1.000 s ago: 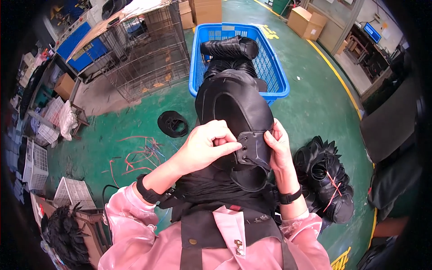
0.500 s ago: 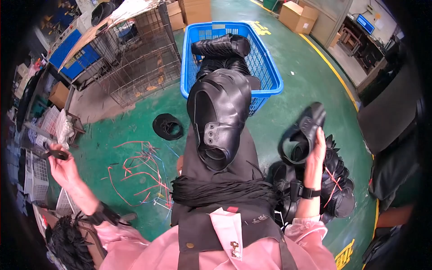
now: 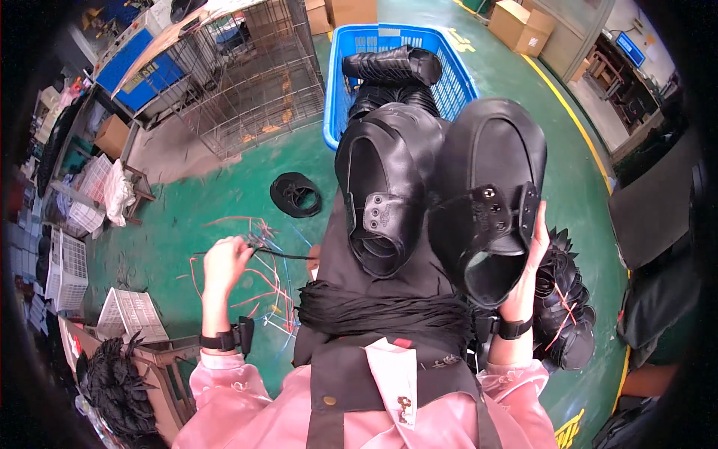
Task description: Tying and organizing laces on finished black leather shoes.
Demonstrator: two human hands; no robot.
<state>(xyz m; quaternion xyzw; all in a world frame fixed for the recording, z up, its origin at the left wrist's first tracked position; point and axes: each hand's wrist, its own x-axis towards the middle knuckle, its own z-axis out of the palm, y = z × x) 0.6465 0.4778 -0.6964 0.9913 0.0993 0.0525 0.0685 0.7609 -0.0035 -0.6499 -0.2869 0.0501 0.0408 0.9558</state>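
Observation:
My left hand [image 3: 226,263] is raised left of my lap, its fingers pinched on a black shoelace [image 3: 283,255] that trails to the right. In my right hand [image 3: 535,254] is a black leather shoe upper [image 3: 497,153], its eyelet flaps facing up and its opening toward me. Beside it, a stack of similar black shoe uppers [image 3: 385,176] rests on my lap and reaches toward the basket. Across my apron lies a thick bundle of black laces [image 3: 385,314]. My right fingers are mostly hidden behind the upper.
Beyond my knees stands a blue plastic basket [image 3: 334,90] holding more black uppers. One upper [image 3: 295,194] lies on the green floor near scattered coloured ties [image 3: 262,288]. At right is a pile of tied uppers [image 3: 565,322]. A wire cage [image 3: 262,97] stands at the far left.
My left hand has come in from the far left toward my lap with the shoelace. My right hand has brought the upper inward and turned it beside the stack. The view has shifted slightly.

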